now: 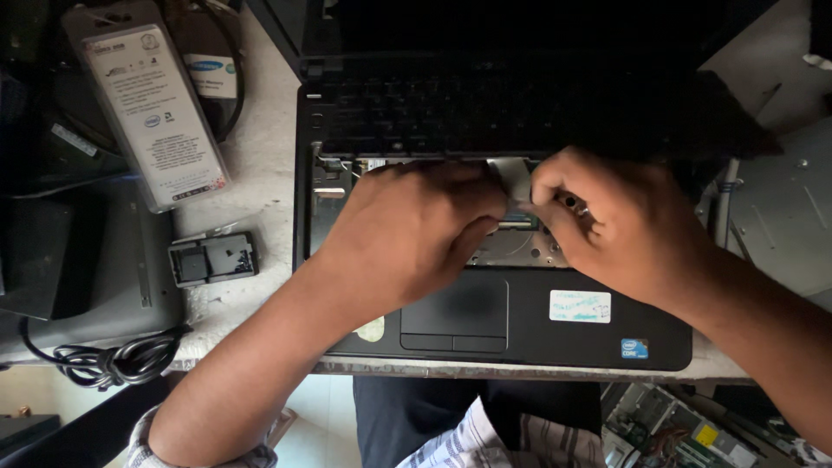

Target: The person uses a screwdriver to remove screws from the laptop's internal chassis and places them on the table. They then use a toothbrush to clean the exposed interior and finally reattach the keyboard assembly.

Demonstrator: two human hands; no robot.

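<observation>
A black laptop [598, 334] lies open on the table, its keyboard [520, 108] lifted back so the metal frame and board beneath show. A flat grey ribbon cable [513, 178] runs from the keyboard down toward the board. My left hand [412, 230] and my right hand [620, 225] meet over this gap. The fingertips of both hands pinch the ribbon cable near its lower end. The connector under the fingers is hidden.
A long white packaged part [147, 104] lies at the left, with a small black plastic piece [212, 258] below it. A coiled black cable [117, 360] hangs at the table's front left. A grey metal panel [784, 217] sits at the right; circuit boards [667, 425] lie below the table edge.
</observation>
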